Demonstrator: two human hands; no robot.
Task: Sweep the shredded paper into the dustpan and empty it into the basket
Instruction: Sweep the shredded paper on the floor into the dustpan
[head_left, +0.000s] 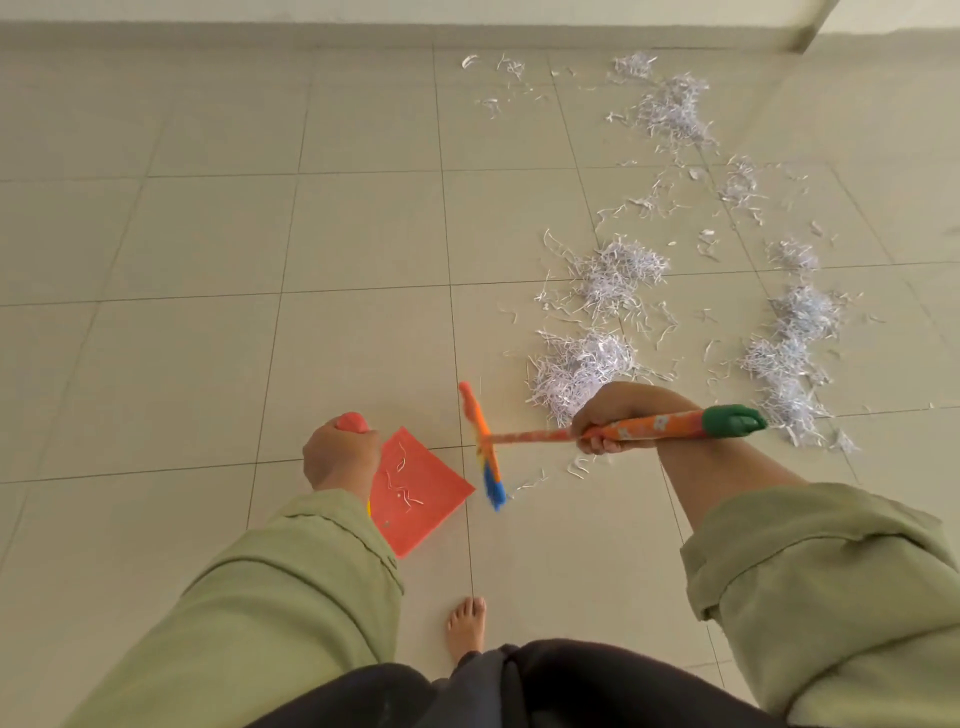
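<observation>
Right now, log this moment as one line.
left hand: holds dustpan handle | right hand: holds broom | dustpan: few shreds | paper: mostly on floor | basket: unseen

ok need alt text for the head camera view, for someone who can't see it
Seen from above, a person in green sleeves grips a broom handle in the right hand and a red dustpan by its handle in the left hand. A few paper strips lie in the pan; clumps of shredded paper cover the tiled floor ahead.
</observation>
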